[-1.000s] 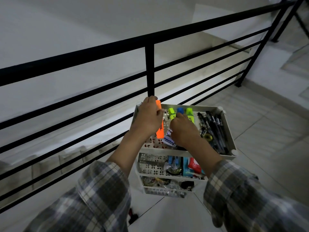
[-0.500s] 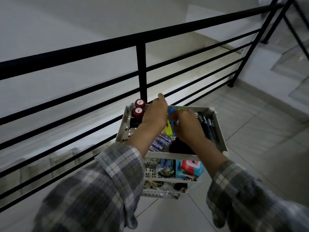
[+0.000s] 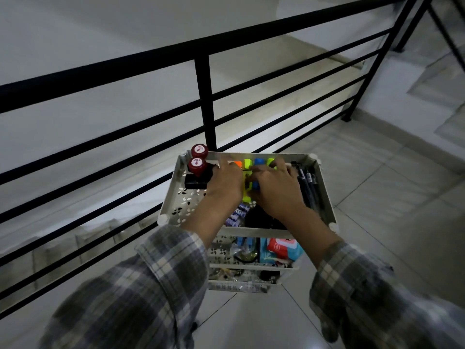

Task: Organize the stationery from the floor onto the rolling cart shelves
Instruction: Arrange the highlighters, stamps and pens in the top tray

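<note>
The white rolling cart (image 3: 176, 197) stands by the railing with three shelves. Along the back of its top shelf lie an orange highlighter (image 3: 236, 163), a yellow-green highlighter (image 3: 247, 163), a blue highlighter (image 3: 259, 162) and a green highlighter (image 3: 270, 161). My left hand (image 3: 224, 183) lies palm down over the orange highlighter, fingers curled on it. My right hand (image 3: 275, 188) covers the blue and green ones, its fingers closed around the blue highlighter. Both hands hide most of the highlighter bodies.
Two red-topped stamps (image 3: 197, 165) stand at the top shelf's back left, black pens (image 3: 309, 187) along its right side, small staple boxes (image 3: 239, 214) at the front. The lower shelves hold packets and clips. A black railing (image 3: 205, 102) rises right behind the cart.
The orange highlighter went from upright in my left hand to lying in the row. My right hand brought the blue highlighter down beside it. Both hands now rest low on the shelf.
</note>
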